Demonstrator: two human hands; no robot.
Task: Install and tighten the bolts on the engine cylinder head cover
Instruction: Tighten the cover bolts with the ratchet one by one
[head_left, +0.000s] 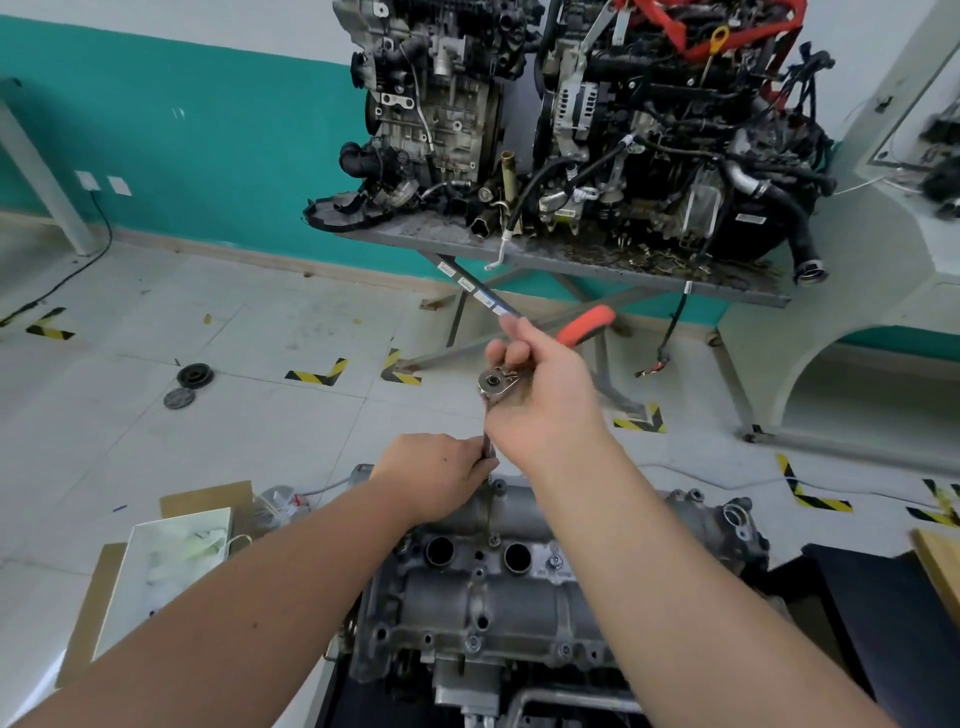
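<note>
Above the cylinder head cover (483, 587), right hand (540, 395) grips ratchet (492, 383), left hand (431, 475) pinches its extension (487, 446).

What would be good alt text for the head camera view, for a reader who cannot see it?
A person's right hand holds a ratchet with an orange handle above a cylinder head cover, while the left hand pinches the extension bar just above the cover's far edge. Behind, two engines stand on a metal table.
</note>
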